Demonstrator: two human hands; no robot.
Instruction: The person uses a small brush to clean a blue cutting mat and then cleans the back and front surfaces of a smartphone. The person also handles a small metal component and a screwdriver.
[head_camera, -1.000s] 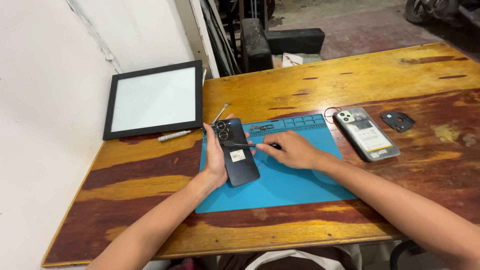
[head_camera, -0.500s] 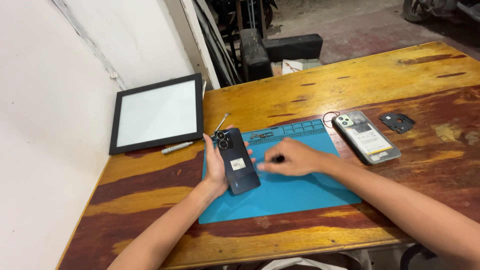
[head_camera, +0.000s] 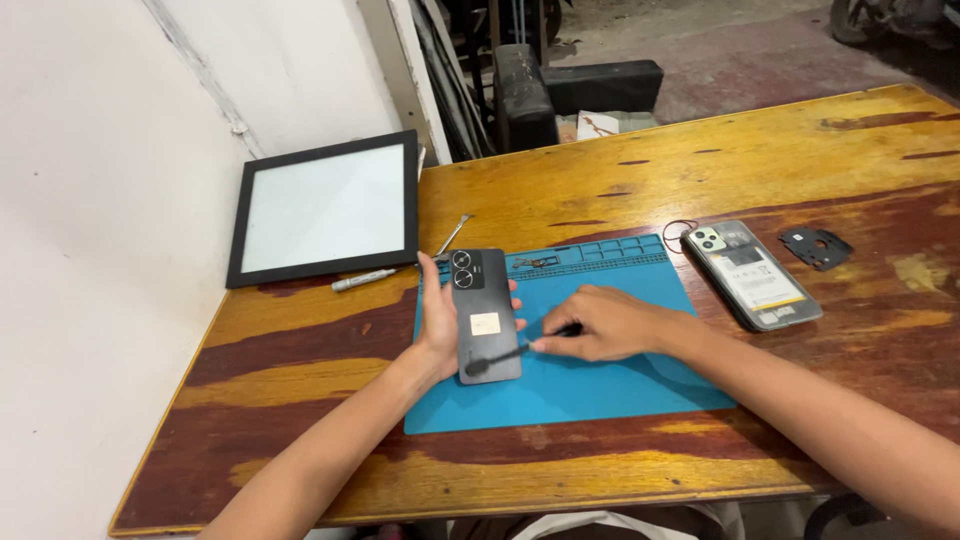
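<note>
A wooden table (head_camera: 640, 180), streaked yellow and dark red, fills most of the view, with a white wall on its left side. On it, near the front edge, lies a blue work mat (head_camera: 600, 390) with small compartments along its far rim. At the table's far left corner a flat white panel in a black frame (head_camera: 325, 208) lies beside the wall, and a grey marker pen (head_camera: 363, 279) rests just in front of it. To the right of the mat lies a second phone (head_camera: 755, 274), back cover off, with a small black cover piece (head_camera: 816, 247) just beyond it. The left hand (head_camera: 440, 325) is closed around the left edge of a black phone (head_camera: 482, 313), thumb along the near side and fingertips showing over the right edge; the phone lies back up on the left part of the mat, its two camera rings at the far end and a small pale sticker near the middle. The right hand (head_camera: 605, 322) rests on the mat just right of the phone, fingers pinched together on a thin black tool (head_camera: 515, 353) whose tip touches the phone's lower back near the bottom edge. A thin metal tool (head_camera: 452, 236) lies on the bare wood behind the phone.
</note>
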